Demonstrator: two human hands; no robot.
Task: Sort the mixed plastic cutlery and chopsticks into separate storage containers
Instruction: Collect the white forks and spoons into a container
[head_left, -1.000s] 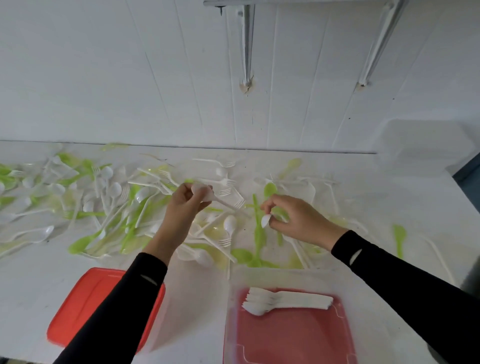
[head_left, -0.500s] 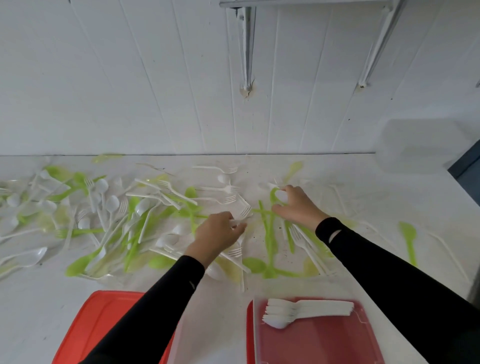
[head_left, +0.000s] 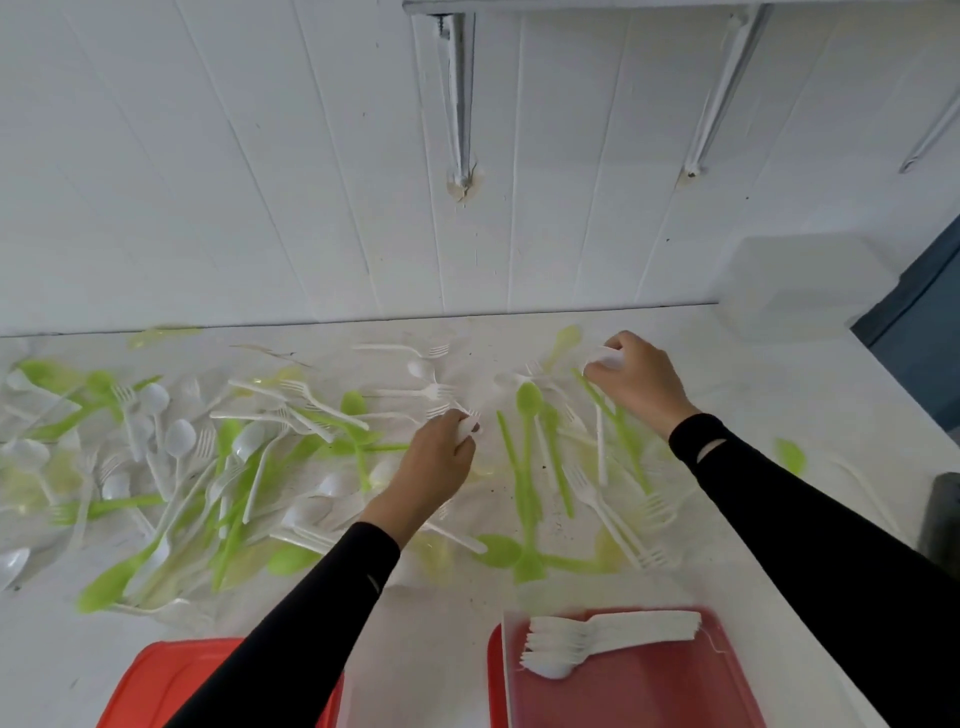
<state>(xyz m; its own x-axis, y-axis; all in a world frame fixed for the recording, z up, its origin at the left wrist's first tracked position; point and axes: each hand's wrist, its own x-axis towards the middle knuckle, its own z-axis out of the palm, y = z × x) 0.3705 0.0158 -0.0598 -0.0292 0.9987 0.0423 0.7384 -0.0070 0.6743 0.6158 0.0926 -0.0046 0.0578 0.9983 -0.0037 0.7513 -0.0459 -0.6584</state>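
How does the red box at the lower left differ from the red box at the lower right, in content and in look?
The lower-right box holds a neat stack of white spoons; in the lower-left box no cutlery shows, though the left sleeve covers part of it. The lower-left box looks bright orange-red; the lower-right box looks duller and darker. Both sit at the near edge of the white table, cut off by the picture's bottom edge.

Centre frame: my left hand (head_left: 441, 460) pinches a white spoon (head_left: 466, 429) over the scattered green and white cutlery (head_left: 179, 439). Upper right: my right hand (head_left: 638, 380) curls round a white piece (head_left: 605, 358) (spoon or fork, can't tell). Lower right: clear container (head_left: 675, 693) holding stacked white spoons (head_left: 597, 642). Lower left: red lid (head_left: 171, 680).
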